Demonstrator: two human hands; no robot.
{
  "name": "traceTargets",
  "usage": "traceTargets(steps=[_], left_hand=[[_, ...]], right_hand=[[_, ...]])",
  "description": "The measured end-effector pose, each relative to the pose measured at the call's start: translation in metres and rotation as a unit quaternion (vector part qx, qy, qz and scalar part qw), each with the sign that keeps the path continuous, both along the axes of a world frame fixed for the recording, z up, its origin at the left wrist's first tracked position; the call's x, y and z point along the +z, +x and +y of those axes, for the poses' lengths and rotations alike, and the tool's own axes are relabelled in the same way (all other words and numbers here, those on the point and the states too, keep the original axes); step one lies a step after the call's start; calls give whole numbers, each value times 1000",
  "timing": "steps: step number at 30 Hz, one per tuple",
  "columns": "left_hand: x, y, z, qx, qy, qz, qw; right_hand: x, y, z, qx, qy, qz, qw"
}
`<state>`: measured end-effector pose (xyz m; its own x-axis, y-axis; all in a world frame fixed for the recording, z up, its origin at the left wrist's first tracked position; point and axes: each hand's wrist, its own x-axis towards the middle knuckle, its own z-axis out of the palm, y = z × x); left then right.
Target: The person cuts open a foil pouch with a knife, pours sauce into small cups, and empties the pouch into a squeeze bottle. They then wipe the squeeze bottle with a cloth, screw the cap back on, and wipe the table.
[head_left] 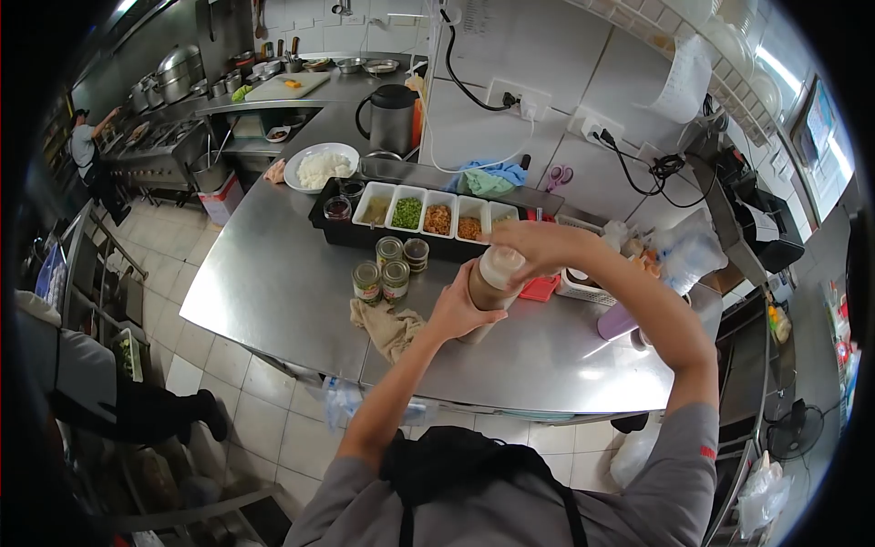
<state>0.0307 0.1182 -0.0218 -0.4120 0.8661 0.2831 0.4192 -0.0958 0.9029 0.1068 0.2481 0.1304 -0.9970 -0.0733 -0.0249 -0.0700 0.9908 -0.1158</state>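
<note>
My left hand [454,308] is wrapped round the side of a plastic bottle [488,294] with brownish contents, standing over the steel counter [510,374]. From above, my right hand [533,246] grips the pale, translucent top of the same bottle; its fingertips are partly hidden. Left of the bottle lies a crumpled beige cloth [390,330]. Several small cans [367,283] stand just behind the cloth. Behind my hands is a black condiment holder [351,234] with white tubs, one of chopped green herbs [406,213] and others of brownish bits [437,220].
A bowl of rice [321,168] and a dark jug [392,118] stand at the back left. To the right are a purple cup [618,321] and plastic bags [685,251]. One person [87,150] is by the stove; another person's leg [164,415] shows at left.
</note>
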Motion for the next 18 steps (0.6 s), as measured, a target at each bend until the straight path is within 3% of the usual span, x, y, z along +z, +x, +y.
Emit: traceTargets(steps=[1, 3, 6, 9, 12, 15, 17, 18], left_hand=[[-1, -1, 1, -3, 5, 2, 1000], [-1, 1, 0, -3, 10, 7, 1000], [-6, 7, 1, -5, 9, -4, 1000], [-3, 7, 1, 9, 4, 11, 1000], [1, 9, 1, 37, -15, 53, 998], [-6, 20, 3, 73, -9, 52, 996], [-5, 21, 7, 89, 2, 45, 995], [-5, 22, 6, 88, 0, 44, 995]], right_hand=[[-3, -1, 2, 44, 18, 26, 999], [6, -8, -5, -90, 44, -149, 984], [37, -16, -39, -345, 55, -253, 902], [16, 1, 6, -59, 3, -70, 996], [-2, 5, 4, -54, 29, -103, 993], [19, -4, -23, -309, 37, -272, 911], [4, 12, 2, -34, 2, -100, 994], [-1, 19, 11, 108, -16, -13, 994]])
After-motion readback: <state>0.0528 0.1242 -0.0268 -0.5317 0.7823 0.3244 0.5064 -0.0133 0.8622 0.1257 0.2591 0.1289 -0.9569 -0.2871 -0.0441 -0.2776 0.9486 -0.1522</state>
